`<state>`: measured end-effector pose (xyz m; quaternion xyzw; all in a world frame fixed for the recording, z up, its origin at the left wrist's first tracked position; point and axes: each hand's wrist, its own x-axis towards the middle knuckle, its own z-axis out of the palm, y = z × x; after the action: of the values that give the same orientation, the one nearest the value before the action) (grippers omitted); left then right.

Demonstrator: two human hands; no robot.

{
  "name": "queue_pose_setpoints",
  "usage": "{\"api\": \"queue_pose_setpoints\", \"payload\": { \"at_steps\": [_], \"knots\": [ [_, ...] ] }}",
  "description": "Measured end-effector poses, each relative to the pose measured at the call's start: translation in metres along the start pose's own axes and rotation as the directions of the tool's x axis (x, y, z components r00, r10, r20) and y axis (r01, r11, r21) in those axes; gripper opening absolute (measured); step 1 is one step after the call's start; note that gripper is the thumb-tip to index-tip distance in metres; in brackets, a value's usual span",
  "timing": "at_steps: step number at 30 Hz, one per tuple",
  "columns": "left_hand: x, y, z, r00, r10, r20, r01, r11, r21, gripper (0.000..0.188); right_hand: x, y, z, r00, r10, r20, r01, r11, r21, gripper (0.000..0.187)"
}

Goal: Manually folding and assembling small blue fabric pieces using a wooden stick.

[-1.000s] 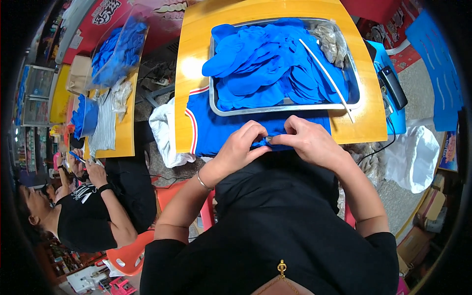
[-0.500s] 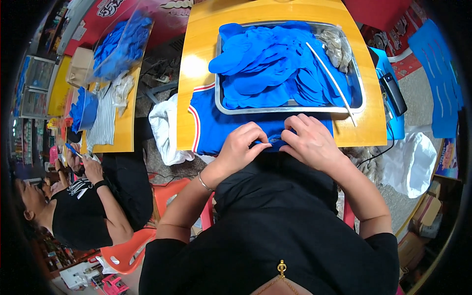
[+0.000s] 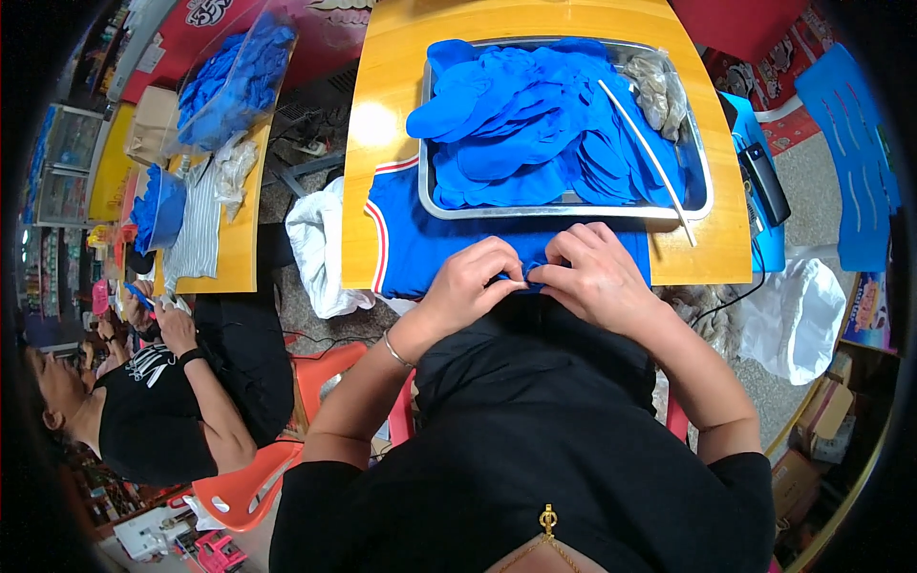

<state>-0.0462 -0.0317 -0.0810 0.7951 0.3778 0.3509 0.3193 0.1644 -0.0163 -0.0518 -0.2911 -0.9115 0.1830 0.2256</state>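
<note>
At the table's near edge my left hand (image 3: 475,279) and my right hand (image 3: 597,277) meet, fingertips pinched on a small blue fabric piece (image 3: 532,271). Most of that piece is hidden by the fingers. Under and behind my hands a blue jersey-like cloth (image 3: 406,224) with white and red trim lies flat on the table. Just beyond stands a metal tray (image 3: 573,212), its near part resting on the cloth. A heap of blue fabric pieces (image 3: 516,115) fills much of it. A thin white stick (image 3: 650,158) leans across its right side.
A crumpled clear plastic bag (image 3: 654,91) lies in the tray's back right corner. White bags (image 3: 795,320) are on the floor at right. To the left, a person (image 3: 153,411) in black works at another wooden table (image 3: 239,248) holding a blue tub (image 3: 168,215) and striped cloth.
The fingers of my right hand have drawn in slightly on the blue fabric piece. My forearms stay almost in place.
</note>
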Motion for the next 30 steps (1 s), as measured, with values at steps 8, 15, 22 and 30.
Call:
{"api": "queue_pose_setpoints", "payload": {
  "at_steps": [8, 15, 22, 30],
  "knots": [
    [-0.005, 0.003, -0.011, 0.998, -0.052, 0.031, 0.048, 0.993, 0.108, 0.015, -0.007, 0.003, 0.011, 1.000, -0.025, -0.007, 0.025, 0.998, -0.066, 0.015],
    [-0.010, 0.007, -0.014, 1.000, -0.028, -0.002, 0.027, 0.981, 0.191, 0.013, -0.008, 0.002, 0.009, 0.998, -0.061, -0.034, 0.059, 0.997, -0.049, 0.024],
    [-0.014, 0.002, -0.009, 0.996, -0.081, -0.039, 0.083, 0.995, 0.050, 0.011, -0.001, 0.004, 0.002, 0.993, -0.087, 0.084, 0.096, 0.990, -0.100, 0.024],
    [-0.015, 0.000, -0.003, 0.990, -0.120, -0.076, 0.109, 0.985, -0.133, 0.008, 0.002, 0.002, 0.009, 0.995, -0.086, 0.048, 0.089, 0.994, -0.061, 0.025]
  ]
}}
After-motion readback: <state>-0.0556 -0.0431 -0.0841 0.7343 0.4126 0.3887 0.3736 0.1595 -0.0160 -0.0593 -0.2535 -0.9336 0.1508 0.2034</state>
